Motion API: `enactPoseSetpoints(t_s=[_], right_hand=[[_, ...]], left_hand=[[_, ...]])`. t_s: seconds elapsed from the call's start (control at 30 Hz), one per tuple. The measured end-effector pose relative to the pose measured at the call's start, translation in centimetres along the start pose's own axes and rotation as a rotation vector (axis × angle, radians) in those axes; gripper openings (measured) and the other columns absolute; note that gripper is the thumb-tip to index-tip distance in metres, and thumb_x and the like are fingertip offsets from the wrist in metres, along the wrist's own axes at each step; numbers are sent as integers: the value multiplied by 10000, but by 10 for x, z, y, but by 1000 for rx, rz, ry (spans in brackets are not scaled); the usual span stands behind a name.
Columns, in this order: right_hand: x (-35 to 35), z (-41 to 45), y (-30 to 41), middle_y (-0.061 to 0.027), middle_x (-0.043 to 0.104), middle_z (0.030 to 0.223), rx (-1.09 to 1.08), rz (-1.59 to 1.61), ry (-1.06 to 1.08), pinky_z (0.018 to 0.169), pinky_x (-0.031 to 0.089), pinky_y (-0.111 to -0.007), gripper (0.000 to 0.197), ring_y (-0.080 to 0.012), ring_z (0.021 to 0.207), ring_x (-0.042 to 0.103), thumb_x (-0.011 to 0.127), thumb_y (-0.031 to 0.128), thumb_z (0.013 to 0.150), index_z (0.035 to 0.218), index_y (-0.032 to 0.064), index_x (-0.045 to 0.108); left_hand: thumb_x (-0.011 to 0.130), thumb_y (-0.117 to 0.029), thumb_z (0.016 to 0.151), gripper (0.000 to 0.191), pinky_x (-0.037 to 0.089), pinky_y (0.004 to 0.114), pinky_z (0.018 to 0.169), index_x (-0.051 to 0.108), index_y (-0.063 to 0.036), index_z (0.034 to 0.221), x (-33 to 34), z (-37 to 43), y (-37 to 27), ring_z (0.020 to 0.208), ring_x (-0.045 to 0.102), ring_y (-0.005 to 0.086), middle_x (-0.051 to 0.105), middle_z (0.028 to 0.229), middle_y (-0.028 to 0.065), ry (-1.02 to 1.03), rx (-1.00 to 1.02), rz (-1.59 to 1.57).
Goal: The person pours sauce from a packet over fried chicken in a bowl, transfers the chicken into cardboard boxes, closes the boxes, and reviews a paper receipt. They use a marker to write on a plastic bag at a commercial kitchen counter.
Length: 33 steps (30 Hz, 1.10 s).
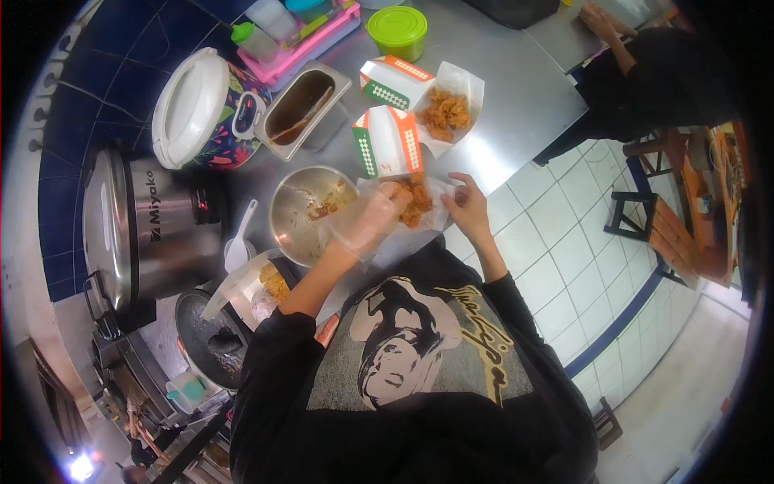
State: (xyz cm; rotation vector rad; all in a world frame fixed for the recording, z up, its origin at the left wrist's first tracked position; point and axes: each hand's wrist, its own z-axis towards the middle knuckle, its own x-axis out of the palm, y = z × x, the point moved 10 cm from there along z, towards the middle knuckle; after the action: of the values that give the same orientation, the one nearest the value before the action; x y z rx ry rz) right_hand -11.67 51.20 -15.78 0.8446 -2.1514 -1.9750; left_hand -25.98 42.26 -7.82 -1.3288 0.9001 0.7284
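Note:
My left hand (pixel 376 219), in a clear plastic glove, has its fingers curled against the left side of a fried chicken portion (pixel 415 202). That chicken lies on white paper (pixel 432 219) close in front of me. At the paper's right edge is my bare right hand (pixel 470 207), fingers apart and thumb near or touching the paper. Just beyond stands a folded orange, green and white carton (pixel 390 140). A second carton (pixel 396 81) is behind it, beside more fried chicken (pixel 446 115) in white paper. Left of my gloved hand sits a steel bowl (pixel 302 212) with crumbs inside.
A steel pan of brown sauce (pixel 297 112), a floral rice cooker (pixel 208 115) and a Miyako cooker (pixel 151 227) line the left. A white rice paddle (pixel 243 233) and a dark pan (pixel 211 339) are nearer. A green-lidded tub (pixel 396 33) stands behind; another person (pixel 659 78) is at far right.

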Motion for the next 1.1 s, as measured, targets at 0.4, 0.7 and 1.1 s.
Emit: enactPoseSetpoints(t_s=[0.4, 0.7, 1.1], right_hand=[[-27, -11, 33, -206, 605, 1170, -27, -155, -61, 893, 463, -425, 517, -327, 1093, 572, 639, 299, 870, 1280, 38, 464], [-35, -6, 49, -157, 588, 1225, -29, -54, -69, 875, 463, -441, 509, -296, 1101, 570, 641, 306, 871, 1297, 94, 462], [-41, -7, 36, -81, 634, 1126, -97, -5, -130, 749, 481, -344, 462, -206, 960, 609, 680, 233, 835, 1239, 83, 512]], left_hand=[[599, -58, 742, 495, 448, 434, 921, 541, -90, 1233, -65, -106, 104, 1039, 552, 402, 533, 1207, 214, -169, -499, -31], [629, -94, 742, 310, 489, 447, 817, 621, -103, 1051, 3, -107, 111, 967, 574, 376, 559, 1089, 212, -212, -468, 63], [619, -215, 810, 176, 502, 461, 663, 695, -89, 907, 31, -109, 133, 712, 623, 377, 639, 845, 206, -90, -483, 173]])
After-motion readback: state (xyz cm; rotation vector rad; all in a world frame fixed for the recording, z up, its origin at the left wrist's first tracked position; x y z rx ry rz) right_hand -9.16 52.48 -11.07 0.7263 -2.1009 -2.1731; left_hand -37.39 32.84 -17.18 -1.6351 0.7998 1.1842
